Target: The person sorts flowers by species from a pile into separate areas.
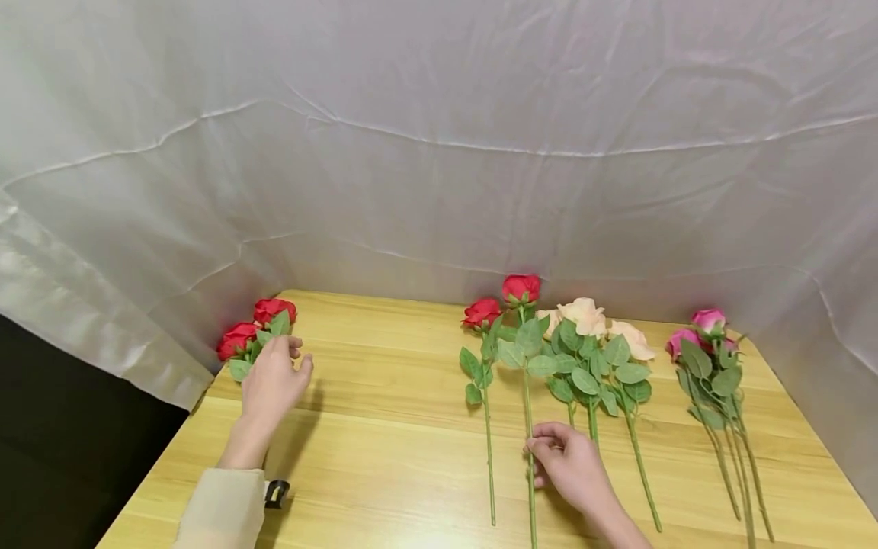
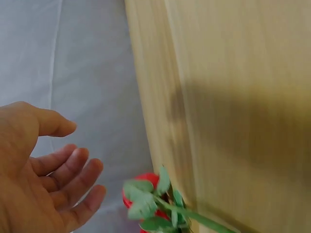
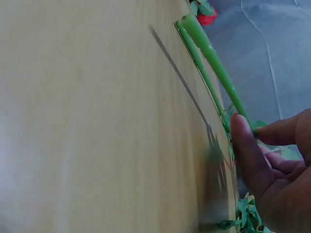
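Observation:
My right hand pinches the green stem of a long red rose between thumb and forefinger. In the right wrist view, that stem is lifted a little off the wood, casting a thin shadow. Just left of it, a second red rose lies on the table. Over at the far left corner, two red roses lie together, their stems mostly hidden behind my arm. Above their leaves is my left hand, fingers loosely bent and holding nothing. The left wrist view shows it apart from the leaves.
Several peach roses lie right of the held rose, leaves overlapping. Farther right lies a bunch of pink roses, stems toward me. A grey cloth hangs behind the wooden table, whose left edge borders a dark gap.

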Action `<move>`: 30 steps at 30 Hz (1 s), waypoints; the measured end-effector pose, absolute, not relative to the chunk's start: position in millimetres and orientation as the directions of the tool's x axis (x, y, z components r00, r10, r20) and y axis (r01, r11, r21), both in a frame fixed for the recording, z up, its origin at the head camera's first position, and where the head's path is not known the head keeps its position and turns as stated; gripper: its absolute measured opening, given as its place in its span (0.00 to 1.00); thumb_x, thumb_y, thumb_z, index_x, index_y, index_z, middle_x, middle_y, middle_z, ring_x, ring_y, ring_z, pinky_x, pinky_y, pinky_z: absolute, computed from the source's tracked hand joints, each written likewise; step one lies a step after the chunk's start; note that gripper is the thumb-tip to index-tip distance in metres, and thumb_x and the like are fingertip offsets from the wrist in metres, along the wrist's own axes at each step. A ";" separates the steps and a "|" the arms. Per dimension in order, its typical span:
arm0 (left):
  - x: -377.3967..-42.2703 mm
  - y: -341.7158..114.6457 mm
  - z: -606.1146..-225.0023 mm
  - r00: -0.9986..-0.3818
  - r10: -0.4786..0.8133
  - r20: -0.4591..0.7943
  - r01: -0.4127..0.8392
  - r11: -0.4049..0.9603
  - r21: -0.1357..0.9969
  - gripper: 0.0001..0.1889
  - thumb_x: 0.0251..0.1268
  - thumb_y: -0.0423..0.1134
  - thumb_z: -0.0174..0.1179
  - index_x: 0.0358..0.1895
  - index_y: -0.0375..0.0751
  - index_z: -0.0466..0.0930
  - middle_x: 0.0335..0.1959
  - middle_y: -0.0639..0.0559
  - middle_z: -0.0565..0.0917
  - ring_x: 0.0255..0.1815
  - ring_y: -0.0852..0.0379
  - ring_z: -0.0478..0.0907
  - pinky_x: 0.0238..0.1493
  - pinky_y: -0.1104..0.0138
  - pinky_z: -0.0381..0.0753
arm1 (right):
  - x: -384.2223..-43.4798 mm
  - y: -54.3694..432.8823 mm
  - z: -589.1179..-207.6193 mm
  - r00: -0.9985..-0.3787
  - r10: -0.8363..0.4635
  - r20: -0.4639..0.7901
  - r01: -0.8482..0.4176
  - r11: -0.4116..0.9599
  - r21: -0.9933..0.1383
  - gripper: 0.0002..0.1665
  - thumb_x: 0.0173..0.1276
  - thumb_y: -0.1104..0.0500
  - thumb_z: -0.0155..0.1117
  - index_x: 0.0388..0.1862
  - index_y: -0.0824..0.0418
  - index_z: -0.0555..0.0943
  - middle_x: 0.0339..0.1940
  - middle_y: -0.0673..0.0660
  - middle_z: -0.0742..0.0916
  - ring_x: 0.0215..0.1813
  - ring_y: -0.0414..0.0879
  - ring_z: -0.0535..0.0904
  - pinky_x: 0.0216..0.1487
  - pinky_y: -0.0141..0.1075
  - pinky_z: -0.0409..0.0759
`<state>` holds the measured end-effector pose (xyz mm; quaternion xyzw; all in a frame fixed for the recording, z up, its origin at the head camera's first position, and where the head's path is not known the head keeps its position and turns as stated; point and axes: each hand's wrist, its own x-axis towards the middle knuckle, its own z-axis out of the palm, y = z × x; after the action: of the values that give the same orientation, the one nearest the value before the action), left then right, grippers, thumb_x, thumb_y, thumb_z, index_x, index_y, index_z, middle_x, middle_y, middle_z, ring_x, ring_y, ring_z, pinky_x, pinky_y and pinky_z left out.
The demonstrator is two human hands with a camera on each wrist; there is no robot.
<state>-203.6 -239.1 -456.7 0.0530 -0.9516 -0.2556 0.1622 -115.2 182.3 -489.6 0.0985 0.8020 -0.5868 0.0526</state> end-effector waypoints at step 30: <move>-202.8 -278.7 -470.3 -0.985 -0.156 -0.071 -0.171 0.919 0.356 0.19 0.65 0.34 0.56 0.51 0.20 0.72 0.49 0.22 0.75 0.48 0.24 0.78 0.41 0.35 0.80 | -129.5 180.9 -495.9 -0.963 -0.011 -0.270 0.235 0.460 -0.856 0.12 0.67 0.68 0.69 0.48 0.68 0.82 0.29 0.58 0.82 0.20 0.50 0.84 0.24 0.41 0.86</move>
<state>-202.8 -278.7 -470.3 0.0833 -0.9793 -0.1833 -0.0206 -129.5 180.9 -495.9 0.0662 0.8459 -0.5156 0.1192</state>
